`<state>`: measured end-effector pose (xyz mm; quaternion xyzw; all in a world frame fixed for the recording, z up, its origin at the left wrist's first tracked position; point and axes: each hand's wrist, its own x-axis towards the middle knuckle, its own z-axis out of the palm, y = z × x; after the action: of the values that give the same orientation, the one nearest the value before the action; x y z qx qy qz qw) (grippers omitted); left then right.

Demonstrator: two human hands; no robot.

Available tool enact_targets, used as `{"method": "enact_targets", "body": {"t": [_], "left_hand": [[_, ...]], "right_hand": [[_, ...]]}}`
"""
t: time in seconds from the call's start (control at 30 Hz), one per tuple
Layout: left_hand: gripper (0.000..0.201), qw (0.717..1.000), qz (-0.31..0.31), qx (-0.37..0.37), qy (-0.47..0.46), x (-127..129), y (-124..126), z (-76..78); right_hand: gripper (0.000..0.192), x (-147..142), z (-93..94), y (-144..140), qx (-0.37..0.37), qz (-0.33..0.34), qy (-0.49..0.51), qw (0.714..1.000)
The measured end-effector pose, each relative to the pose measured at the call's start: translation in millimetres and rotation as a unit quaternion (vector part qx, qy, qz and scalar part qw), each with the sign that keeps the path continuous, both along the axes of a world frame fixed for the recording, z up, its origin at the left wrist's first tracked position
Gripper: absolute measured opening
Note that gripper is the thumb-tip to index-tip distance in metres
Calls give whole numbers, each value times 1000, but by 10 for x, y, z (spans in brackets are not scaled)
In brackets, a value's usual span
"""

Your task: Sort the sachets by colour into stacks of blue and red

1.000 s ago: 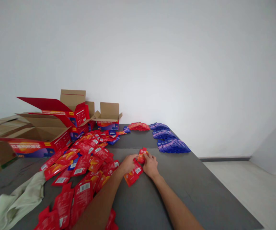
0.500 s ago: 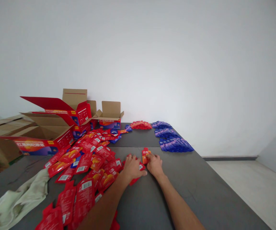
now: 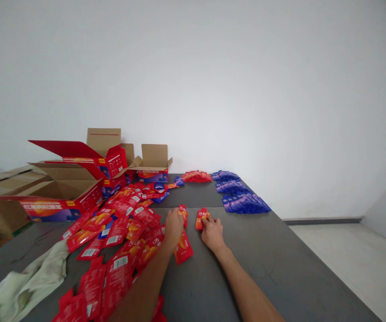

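Observation:
My left hand [image 3: 174, 227] is closed on a red pouch [image 3: 183, 215], gripping it by its left side just over the table. Another red pouch [image 3: 183, 248] lies face up beside that wrist. To the right, my right hand [image 3: 212, 233] presses its fingers on an orange-red pouch [image 3: 200, 219] that lies flat with its spout end pointing away from me. Left of my left forearm spreads a loose heap of red pouches [image 3: 119, 230], some face up and some with barcodes showing, with a few blue ones mixed in.
At the back lie a fanned row of red pouches [image 3: 196, 176] and several blue pouch rows [image 3: 245, 203]. Open cartons [image 3: 50, 210] stand at the left, and a smaller open carton [image 3: 153, 175] is against the wall. A pale cloth [image 3: 28, 281] lies at the front left of the grey table [image 3: 280, 268].
My left hand has moved left and away from me, and a red pouch now shows upright in its fingers. A pouch formerly under that hand is uncovered. My right hand has shifted slightly left.

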<state>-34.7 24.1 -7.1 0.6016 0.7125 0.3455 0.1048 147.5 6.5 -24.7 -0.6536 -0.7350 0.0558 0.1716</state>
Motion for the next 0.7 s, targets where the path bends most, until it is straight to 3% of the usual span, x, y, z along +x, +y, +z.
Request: {"method": "enact_targets", "body": {"t": [0.17,0.3,0.37,0.47,0.53,0.7], "left_hand": [[32,974,-33,-67,-216,-43,135,-219],[36,956,-85,-92,-266,134,121,-307],[35,967,-105,-87,-217,214,73,-286],[29,988,-137,-59,-45,304,-18,-206],[30,986,-148,-61,43,347,-64,-160],[36,978,-182,-76,75,303,-47,-124]], "right_hand": [[44,-9,-30,23,6,5,2,1000],[45,0,-87,45,9,0,15,1000],[47,8,-105,55,13,-1,24,1000],[51,4,-89,54,21,15,38,999],[54,-18,-53,35,30,43,50,997],[54,-84,-20,-30,19,117,34,992]]}}
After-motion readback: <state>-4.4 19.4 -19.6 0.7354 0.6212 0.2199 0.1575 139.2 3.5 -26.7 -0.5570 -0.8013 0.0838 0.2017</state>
